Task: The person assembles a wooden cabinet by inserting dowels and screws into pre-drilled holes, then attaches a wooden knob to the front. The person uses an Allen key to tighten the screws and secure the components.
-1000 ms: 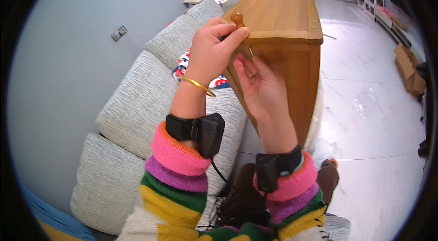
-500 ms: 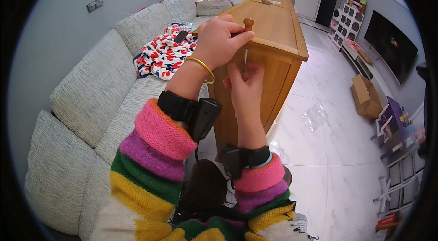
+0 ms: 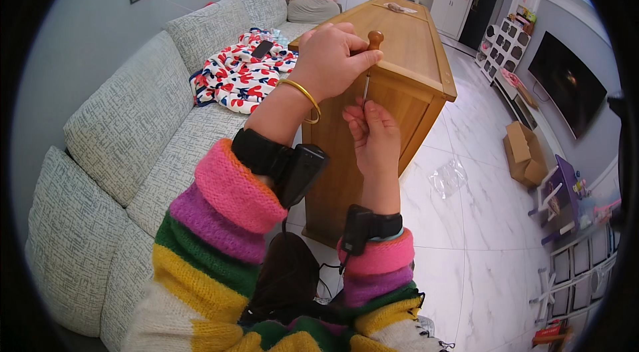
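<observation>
My left hand (image 3: 333, 59) is closed around a tool with a rounded brown wooden handle (image 3: 375, 37) and a thin metal shaft, which points down. Thumb and fingers grip it just below the knobbed end. Below it, the fingers of my right hand (image 3: 378, 129) are pinched together at the lower end of the shaft; whether they hold the tip or something small there I cannot make out. Both hands are in front of the near end of a long wooden cabinet (image 3: 393, 95), the left at its top edge.
A pale grey sofa (image 3: 166, 165) runs along the left, with a patterned cloth (image 3: 236, 79) and a black phone (image 3: 261, 49) on it. On the floor to the right lie clear plastic (image 3: 449, 177) and an open cardboard box (image 3: 526, 155), near a purple small table (image 3: 562, 192).
Both hands have shifted slightly right in the picture with the tool. My right hand is turned more, its fingers spread a little more below the shaft. The view has tilted slightly.
</observation>
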A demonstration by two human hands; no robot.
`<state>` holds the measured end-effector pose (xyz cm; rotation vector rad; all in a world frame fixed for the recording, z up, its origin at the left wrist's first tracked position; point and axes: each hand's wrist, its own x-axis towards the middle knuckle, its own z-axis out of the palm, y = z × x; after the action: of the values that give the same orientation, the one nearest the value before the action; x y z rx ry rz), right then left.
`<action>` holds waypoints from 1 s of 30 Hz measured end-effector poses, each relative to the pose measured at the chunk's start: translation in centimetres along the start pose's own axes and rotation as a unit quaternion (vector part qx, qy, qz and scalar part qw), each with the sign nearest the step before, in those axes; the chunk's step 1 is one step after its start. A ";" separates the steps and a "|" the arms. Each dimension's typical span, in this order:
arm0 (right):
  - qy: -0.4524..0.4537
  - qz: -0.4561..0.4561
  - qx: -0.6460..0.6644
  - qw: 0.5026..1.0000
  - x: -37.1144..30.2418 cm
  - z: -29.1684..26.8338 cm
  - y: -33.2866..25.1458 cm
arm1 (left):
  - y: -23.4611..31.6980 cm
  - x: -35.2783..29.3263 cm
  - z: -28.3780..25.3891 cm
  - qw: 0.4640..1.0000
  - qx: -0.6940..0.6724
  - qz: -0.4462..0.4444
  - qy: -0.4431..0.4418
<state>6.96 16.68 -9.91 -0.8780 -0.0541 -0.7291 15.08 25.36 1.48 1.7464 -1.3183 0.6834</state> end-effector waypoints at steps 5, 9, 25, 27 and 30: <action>-0.062 0.153 0.240 0.957 0.6 -0.3 0.1 | 0.1 -0.1 -0.2 1.000 0.000 0.002 -0.007; -0.030 0.079 0.290 0.953 -0.5 0.5 0.8 | 0.1 -0.2 -0.2 1.000 -0.014 0.007 -0.005; 0.112 0.085 0.238 0.961 -0.7 2.0 0.8 | 0.1 -0.1 -0.2 1.000 -0.022 -0.002 -0.015; 0.164 0.034 0.196 0.966 -1.4 2.8 1.3 | 0.1 -0.1 -0.1 1.000 -0.023 0.008 -0.005; 0.179 -0.063 0.114 0.975 -1.7 3.5 2.4 | 0.1 -0.2 -0.2 1.000 -0.025 0.003 -0.001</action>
<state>7.96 21.16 -9.84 -0.5187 0.1265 -0.9709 14.95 25.57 1.45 1.7036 -1.3312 0.6469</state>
